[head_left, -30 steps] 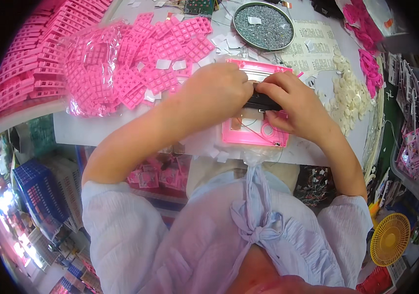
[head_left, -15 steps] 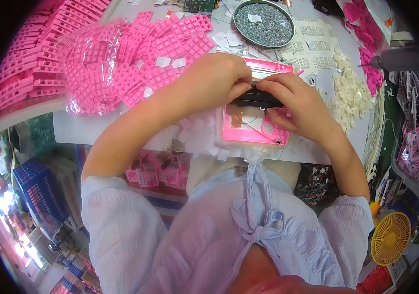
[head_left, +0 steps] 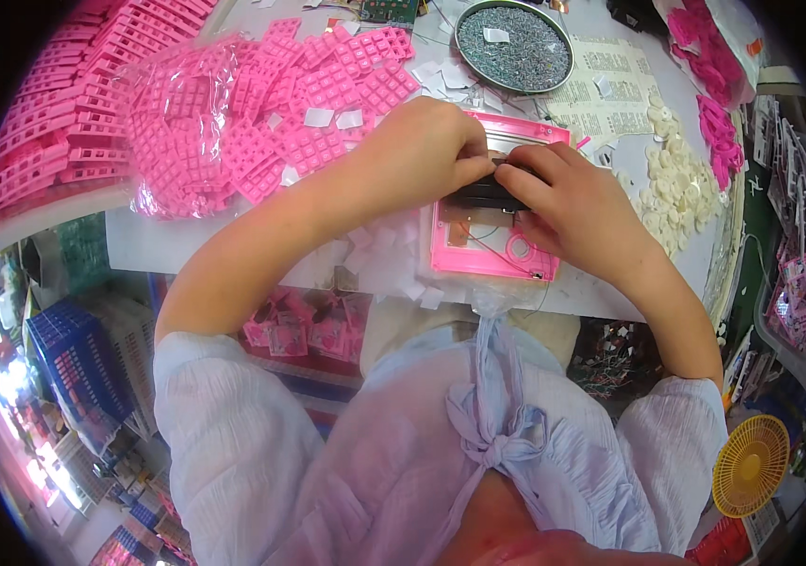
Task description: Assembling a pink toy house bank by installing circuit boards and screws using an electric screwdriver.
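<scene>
A pink plastic casing (head_left: 490, 268) lies open on the table in front of me, with a round ring and thin wires inside its near end. Across its middle sits a long black plastic part (head_left: 484, 196). My left hand (head_left: 436, 146) comes over from the left, thumb and forefinger pinched at the black part's upper edge. My right hand (head_left: 577, 203) curls round the part's right end, its thumb below and its fingertips almost touching the left ones. Whatever small piece may lie between the fingertips is hidden.
Pink keypad pieces (head_left: 327, 85) lie heaped on the left, some in a clear bag (head_left: 176, 141). A round tray (head_left: 516, 83) of small metal pieces stands at the back. Cream-coloured parts (head_left: 676, 189) and a dark tool (head_left: 780, 113) are on the right; paper scraps (head_left: 379, 250) lie nearby.
The whole view has shifted slightly. My right fingers have curled a little further over the black part; my left hand keeps its pinch there.
</scene>
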{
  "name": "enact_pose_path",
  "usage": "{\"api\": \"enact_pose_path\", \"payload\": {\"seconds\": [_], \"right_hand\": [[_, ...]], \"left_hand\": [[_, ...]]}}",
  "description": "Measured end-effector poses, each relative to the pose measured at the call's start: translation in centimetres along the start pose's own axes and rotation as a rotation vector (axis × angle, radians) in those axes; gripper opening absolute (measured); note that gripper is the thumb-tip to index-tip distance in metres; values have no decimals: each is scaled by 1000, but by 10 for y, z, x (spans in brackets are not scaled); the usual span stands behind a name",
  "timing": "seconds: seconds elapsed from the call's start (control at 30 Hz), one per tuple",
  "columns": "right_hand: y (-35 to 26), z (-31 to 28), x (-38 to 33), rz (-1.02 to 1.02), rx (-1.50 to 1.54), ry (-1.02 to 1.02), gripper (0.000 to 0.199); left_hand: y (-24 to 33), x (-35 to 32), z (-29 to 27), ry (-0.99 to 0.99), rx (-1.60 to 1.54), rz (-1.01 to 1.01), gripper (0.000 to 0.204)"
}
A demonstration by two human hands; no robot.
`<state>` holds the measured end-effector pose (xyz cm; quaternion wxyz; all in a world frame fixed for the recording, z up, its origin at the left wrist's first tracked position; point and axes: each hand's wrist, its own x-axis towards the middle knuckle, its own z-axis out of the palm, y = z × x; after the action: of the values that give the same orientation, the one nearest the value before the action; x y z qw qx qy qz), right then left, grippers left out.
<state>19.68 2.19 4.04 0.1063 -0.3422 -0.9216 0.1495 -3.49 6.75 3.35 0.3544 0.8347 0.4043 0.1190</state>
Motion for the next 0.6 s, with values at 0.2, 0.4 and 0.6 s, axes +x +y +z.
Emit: {"api": "enact_pose_path", "payload": {"seconds": [0.2,0.4,0.6], "right_hand": [[-17,2,-3,43,-143,44,43],[-21,4,-4,45,-238,135,34],[-22,-6,6,-14,-191,83,22]], "left_hand": [[1,11,-6,-110,-116,-70,17],[-2,19,-8,-169,-123,-66,18],[-1,24,-12,-257,-123,-99,18]]}}
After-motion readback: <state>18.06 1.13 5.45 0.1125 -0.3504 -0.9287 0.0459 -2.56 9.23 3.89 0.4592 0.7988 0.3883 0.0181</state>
